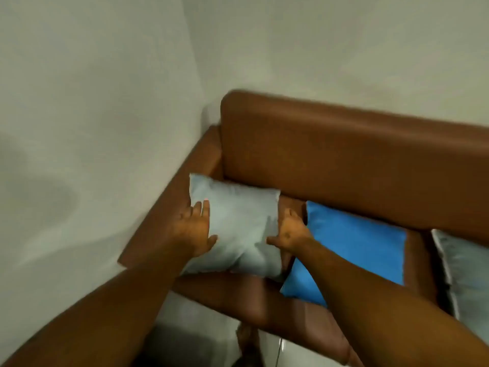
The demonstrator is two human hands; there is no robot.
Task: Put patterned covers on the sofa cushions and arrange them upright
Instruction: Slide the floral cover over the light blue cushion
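Note:
A plain pale grey cushion (239, 223) leans in the left corner of a brown leather sofa (344, 154), against the armrest. My left hand (197, 229) presses flat on its left side with the thumb under the lower edge. My right hand (289, 231) grips its right edge, fingers behind it. A bright blue cushion (357, 242) lies on the seat just right of it. Another pale grey cushion (468, 276) is cut off at the right edge. No patterned cover is in view.
The sofa stands in a room corner with pale walls (92, 102) to the left and behind. My bare foot (248, 337) stands on the light floor (190, 335) in front of the seat edge. The picture is motion-blurred.

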